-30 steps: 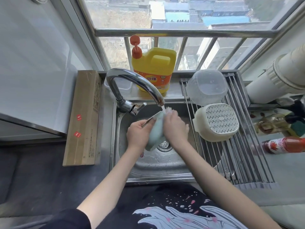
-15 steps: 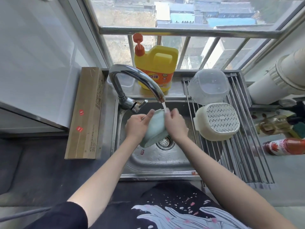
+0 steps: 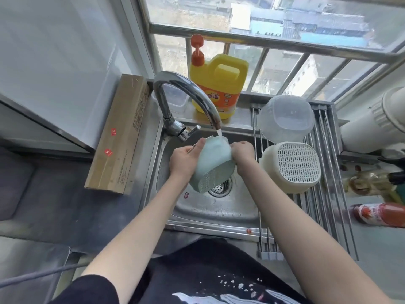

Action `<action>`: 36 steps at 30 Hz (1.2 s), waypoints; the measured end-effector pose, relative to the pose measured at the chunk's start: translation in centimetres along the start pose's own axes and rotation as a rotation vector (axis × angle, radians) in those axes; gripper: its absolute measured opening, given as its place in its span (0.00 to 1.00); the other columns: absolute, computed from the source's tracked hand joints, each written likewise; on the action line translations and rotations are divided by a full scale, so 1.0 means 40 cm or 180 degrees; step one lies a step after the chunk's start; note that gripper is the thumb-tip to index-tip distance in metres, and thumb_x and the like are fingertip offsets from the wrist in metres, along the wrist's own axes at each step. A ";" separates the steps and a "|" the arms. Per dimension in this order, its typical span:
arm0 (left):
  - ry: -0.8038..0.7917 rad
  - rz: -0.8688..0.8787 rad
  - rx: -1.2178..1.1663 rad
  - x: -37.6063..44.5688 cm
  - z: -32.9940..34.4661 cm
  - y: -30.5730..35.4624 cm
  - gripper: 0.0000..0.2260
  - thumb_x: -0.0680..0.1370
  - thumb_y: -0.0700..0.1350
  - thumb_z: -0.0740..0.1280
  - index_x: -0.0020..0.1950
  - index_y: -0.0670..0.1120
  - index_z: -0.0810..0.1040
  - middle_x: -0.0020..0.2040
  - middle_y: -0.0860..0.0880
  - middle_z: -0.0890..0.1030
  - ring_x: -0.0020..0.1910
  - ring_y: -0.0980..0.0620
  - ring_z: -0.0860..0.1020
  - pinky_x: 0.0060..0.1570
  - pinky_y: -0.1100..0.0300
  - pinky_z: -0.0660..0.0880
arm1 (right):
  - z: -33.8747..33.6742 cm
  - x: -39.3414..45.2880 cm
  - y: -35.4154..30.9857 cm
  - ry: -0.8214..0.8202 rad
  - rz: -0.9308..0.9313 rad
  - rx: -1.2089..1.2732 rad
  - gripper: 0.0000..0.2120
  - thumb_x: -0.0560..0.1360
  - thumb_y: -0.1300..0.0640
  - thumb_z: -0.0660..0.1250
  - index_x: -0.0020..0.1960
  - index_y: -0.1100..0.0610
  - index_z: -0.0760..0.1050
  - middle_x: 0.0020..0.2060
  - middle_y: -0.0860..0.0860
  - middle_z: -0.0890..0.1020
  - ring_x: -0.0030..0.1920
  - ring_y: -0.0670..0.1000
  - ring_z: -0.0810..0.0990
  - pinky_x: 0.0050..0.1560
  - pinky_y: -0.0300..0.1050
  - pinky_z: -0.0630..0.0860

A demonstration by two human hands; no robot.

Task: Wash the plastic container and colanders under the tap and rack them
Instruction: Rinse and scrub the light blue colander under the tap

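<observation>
A: Entry. Pale green perforated plastic colander (image 3: 212, 170) is tipped on its side over the stainless steel sink (image 3: 219, 212), directly under the curved chrome tap (image 3: 186, 96); the stream lands on its upper wall. Left hand (image 3: 183, 161) grips the left rim, fingers curled round it. Right hand (image 3: 242, 152) clasps the right side, fingers wrapped behind the wall. Both hands clamped on it.

B: Handling?

A: Judged light and stiff: thin moulded plastic, held high with no visible strain. Wet, so likely slippery on the smooth outer wall. The rim and the slotted base should give better purchase than the flanks. Not fragile; a drop into the basin would probably do no harm.

B: Rest of the batch?

A: Translucent rounded plastic container (image 3: 286, 118) lies upturned on the steel roll-up drying rack (image 3: 328, 194), and a cream plastic colander with a white slotted base (image 3: 291, 166) sits just in front of it, touching or nearly so. Free rack bars remain nearer the person.

B: Suggestion?

A: Carry by the rim, two-handed, base up to drain.
</observation>
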State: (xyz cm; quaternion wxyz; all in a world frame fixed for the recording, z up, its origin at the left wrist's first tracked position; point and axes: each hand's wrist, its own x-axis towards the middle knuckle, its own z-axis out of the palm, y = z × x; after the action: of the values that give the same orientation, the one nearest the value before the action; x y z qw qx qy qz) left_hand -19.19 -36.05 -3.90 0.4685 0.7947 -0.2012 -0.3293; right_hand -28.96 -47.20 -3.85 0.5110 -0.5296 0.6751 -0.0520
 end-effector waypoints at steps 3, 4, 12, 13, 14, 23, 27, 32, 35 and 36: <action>0.0196 0.0047 0.0383 -0.001 0.001 0.019 0.29 0.71 0.67 0.65 0.24 0.46 0.61 0.23 0.51 0.64 0.26 0.49 0.62 0.29 0.57 0.57 | 0.029 -0.056 -0.006 0.0126 -0.0488 -0.0604 0.19 0.80 0.53 0.54 0.63 0.63 0.74 0.59 0.62 0.77 0.59 0.61 0.74 0.57 0.50 0.70; 0.0279 0.0032 0.0561 -0.002 0.004 0.032 0.29 0.73 0.65 0.64 0.24 0.45 0.62 0.22 0.51 0.66 0.27 0.48 0.65 0.30 0.56 0.59 | 0.051 -0.086 -0.005 0.0257 -0.0825 -0.0960 0.21 0.80 0.52 0.52 0.67 0.63 0.69 0.61 0.63 0.74 0.62 0.63 0.71 0.61 0.52 0.67; 0.0135 -0.0770 -0.0575 0.060 0.011 0.033 0.26 0.66 0.68 0.67 0.24 0.46 0.77 0.28 0.50 0.79 0.33 0.46 0.77 0.42 0.54 0.76 | 0.087 -0.156 0.037 0.0773 -0.3019 -0.2298 0.29 0.76 0.46 0.46 0.73 0.58 0.65 0.69 0.56 0.72 0.72 0.63 0.63 0.72 0.61 0.52; 0.0048 -0.0828 -0.0680 0.066 0.006 0.027 0.25 0.64 0.69 0.68 0.25 0.47 0.79 0.31 0.50 0.82 0.35 0.46 0.79 0.44 0.53 0.77 | 0.085 -0.157 0.044 0.0660 -0.3204 -0.2226 0.29 0.77 0.46 0.47 0.72 0.57 0.65 0.69 0.54 0.72 0.72 0.62 0.63 0.72 0.59 0.52; -0.0039 -0.0879 -0.0805 0.069 0.001 0.021 0.23 0.64 0.68 0.69 0.26 0.48 0.81 0.33 0.49 0.83 0.37 0.47 0.80 0.44 0.53 0.77 | 0.081 -0.151 0.050 0.0530 -0.3245 -0.2095 0.28 0.77 0.45 0.49 0.72 0.55 0.66 0.69 0.52 0.72 0.72 0.59 0.63 0.73 0.56 0.52; -0.0314 -0.0843 -0.1525 0.051 -0.050 0.004 0.14 0.71 0.53 0.73 0.36 0.44 0.79 0.32 0.52 0.82 0.34 0.54 0.78 0.31 0.65 0.75 | 0.082 -0.169 0.038 0.0883 -0.2328 0.0234 0.12 0.78 0.58 0.62 0.62 0.56 0.73 0.56 0.49 0.80 0.55 0.47 0.76 0.54 0.35 0.68; -0.1185 -0.0361 -0.1645 0.058 -0.063 -0.006 0.28 0.57 0.67 0.75 0.43 0.46 0.82 0.39 0.51 0.85 0.39 0.56 0.80 0.37 0.66 0.77 | 0.051 -0.185 0.072 0.0674 -0.0940 0.1698 0.23 0.77 0.48 0.64 0.69 0.49 0.63 0.66 0.49 0.71 0.65 0.48 0.71 0.68 0.52 0.68; -0.2036 -0.0158 -0.1355 0.053 -0.057 -0.029 0.24 0.61 0.63 0.76 0.46 0.47 0.85 0.44 0.49 0.85 0.42 0.55 0.82 0.43 0.59 0.79 | 0.057 -0.191 0.075 0.0199 -0.1016 0.1512 0.42 0.60 0.30 0.70 0.70 0.34 0.56 0.74 0.47 0.58 0.74 0.49 0.59 0.70 0.59 0.64; -0.2510 -0.0039 -0.1356 0.033 -0.077 -0.014 0.16 0.71 0.43 0.73 0.58 0.48 0.80 0.50 0.47 0.84 0.46 0.51 0.81 0.41 0.59 0.78 | 0.063 -0.179 0.109 0.0264 -0.1336 0.1420 0.36 0.59 0.42 0.75 0.62 0.31 0.61 0.71 0.48 0.63 0.69 0.49 0.68 0.66 0.56 0.71; -0.2698 -0.0016 -0.1346 0.033 -0.084 -0.005 0.20 0.71 0.36 0.70 0.62 0.48 0.77 0.52 0.46 0.83 0.48 0.49 0.81 0.42 0.58 0.79 | 0.069 -0.177 0.123 0.0176 -0.1474 0.1449 0.36 0.60 0.44 0.75 0.62 0.31 0.61 0.71 0.47 0.63 0.68 0.49 0.69 0.64 0.57 0.72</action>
State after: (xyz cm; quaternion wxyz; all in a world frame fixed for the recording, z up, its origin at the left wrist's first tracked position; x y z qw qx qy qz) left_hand -15.85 -34.72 -3.35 0.4958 0.4779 -0.3013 -0.6596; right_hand -30.76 -38.30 -3.67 0.5724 -0.5396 0.5213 -0.3308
